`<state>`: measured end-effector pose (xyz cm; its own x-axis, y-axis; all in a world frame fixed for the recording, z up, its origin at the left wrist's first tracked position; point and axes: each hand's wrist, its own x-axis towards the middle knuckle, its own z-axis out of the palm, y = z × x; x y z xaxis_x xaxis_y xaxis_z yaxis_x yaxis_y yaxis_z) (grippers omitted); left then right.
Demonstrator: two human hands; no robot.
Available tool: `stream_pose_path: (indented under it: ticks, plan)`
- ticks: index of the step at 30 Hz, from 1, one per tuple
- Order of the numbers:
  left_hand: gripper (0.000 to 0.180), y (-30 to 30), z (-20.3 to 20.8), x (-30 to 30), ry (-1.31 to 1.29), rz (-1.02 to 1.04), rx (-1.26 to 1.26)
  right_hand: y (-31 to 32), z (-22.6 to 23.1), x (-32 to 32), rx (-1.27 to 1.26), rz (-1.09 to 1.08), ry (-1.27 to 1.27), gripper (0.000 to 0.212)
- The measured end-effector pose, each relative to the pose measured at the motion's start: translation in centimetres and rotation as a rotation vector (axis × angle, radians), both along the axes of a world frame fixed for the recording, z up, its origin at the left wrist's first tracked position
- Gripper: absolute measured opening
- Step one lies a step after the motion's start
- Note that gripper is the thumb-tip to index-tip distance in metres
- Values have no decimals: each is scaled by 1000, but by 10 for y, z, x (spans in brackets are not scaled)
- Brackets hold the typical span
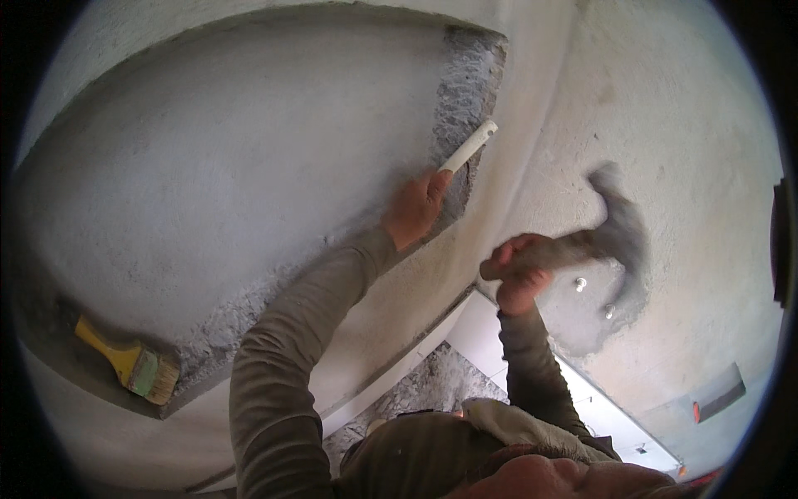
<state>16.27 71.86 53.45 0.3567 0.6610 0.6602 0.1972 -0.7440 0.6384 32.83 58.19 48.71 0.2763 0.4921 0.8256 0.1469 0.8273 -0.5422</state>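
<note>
My left hand (413, 209) is closed around a slim tool with a white handle (470, 146). The handle's free end points up and right, past the rough right border of a grey recess (224, 141); the tool's other end is hidden by the hand. To the right, my right hand (524, 279) grips a hammer (573, 247) by its handle. Motion blurs the hammer, and its dark curved head lies in front of the pale wall, apart from the white-handled tool. A flat brush (133, 366) with a yellow handle and pale bristles rests at the recess's lower left corner.
Rough, chipped mortar (467, 79) borders the recess at its right and lower sides. Two small white fittings (580, 284) stick out of a grey patch on the right wall (665, 108). A rectangular slot (720, 394) with an orange piece lies lower right.
</note>
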Motion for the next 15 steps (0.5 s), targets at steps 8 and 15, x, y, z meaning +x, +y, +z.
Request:
stream_pose_path:
  ticks: [8,15]
  plan:
    - [54,-5,7,-3,36,-12,-48,-23,10,-7,-123,45,122,49]
    - [54,-9,9,-4,20,5,-39,14,4,3,-446,-227,-195,44]
